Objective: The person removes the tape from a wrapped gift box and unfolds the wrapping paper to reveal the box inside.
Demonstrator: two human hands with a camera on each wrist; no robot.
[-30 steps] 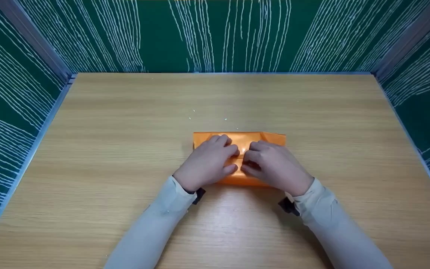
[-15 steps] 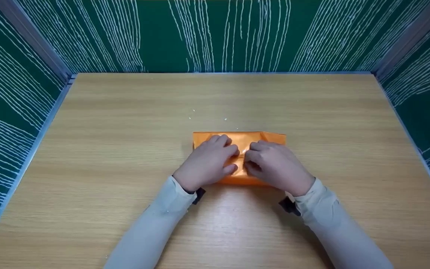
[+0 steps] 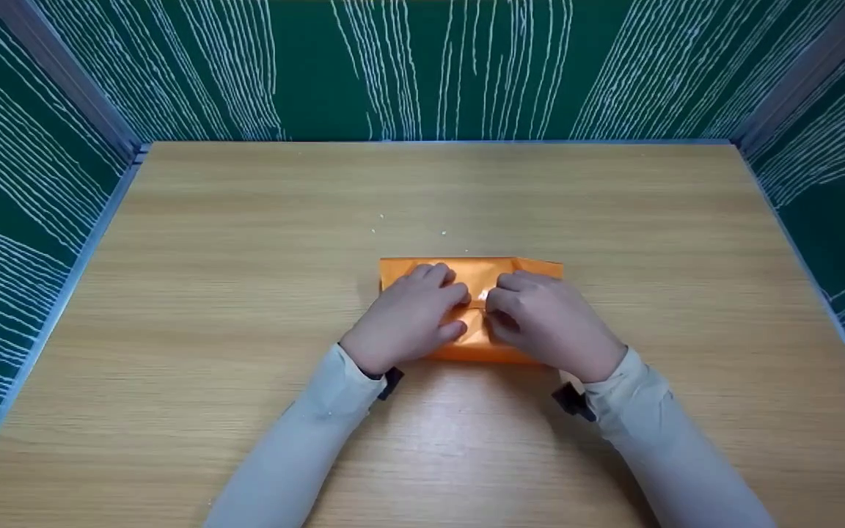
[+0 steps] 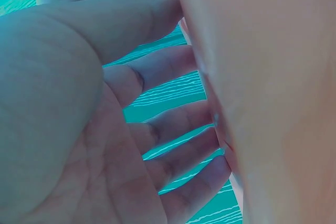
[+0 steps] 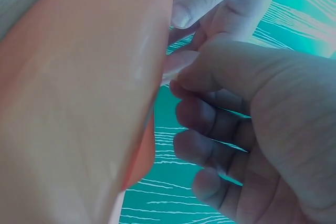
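A flat, glossy orange package (image 3: 475, 336), apparently wrapped in paper, lies near the middle of the table with a seam across its top. On its left half my left hand (image 3: 409, 315) rests with spread fingers, and the fingertips press its surface in the left wrist view. To the right of the seam's middle, my right hand (image 3: 551, 319) has curled fingers. Its thumb and forefinger meet in the right wrist view, seemingly pinching a small translucent strip (image 5: 169, 75) at the package's surface. What this strip is stays unclear. Both hands cover much of the package.
The wooden table (image 3: 246, 220) surrounds the package. Several tiny white specks (image 3: 444, 232) lie behind it. Green panels (image 3: 312, 81) with white streaks wall off the back and both sides.
My right hand has shifted slightly to the right and away from the left hand, its thumb drawing in towards the forefinger. The left hand and the package stay put.
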